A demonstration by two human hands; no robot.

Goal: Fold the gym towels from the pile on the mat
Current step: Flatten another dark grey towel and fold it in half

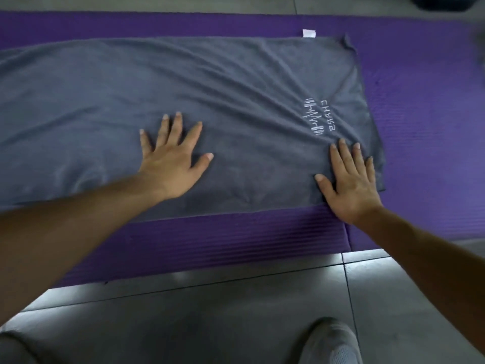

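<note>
Grey towel (183,101) cut off at frame's left; our left hand (173,158) flat on its middle, right hand (351,185) flat on its lower-right corner.

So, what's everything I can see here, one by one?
gym towel: one, grey, spread flat on the mat, lightly wrinkled
label: one, white, sticking out at the towel's far edge
logo: one, white stitching, near the towel's right end
mat: purple, ribbed, under the towel; count unclear, a seam shows at right
floor: grey tiles, nearest the camera
dark object: one, top right corner, cut off
shoe: one, grey, bottom edge
left hand: one, flat, fingers spread, on the towel's middle
right hand: one, flat on the towel's near right corner
</note>
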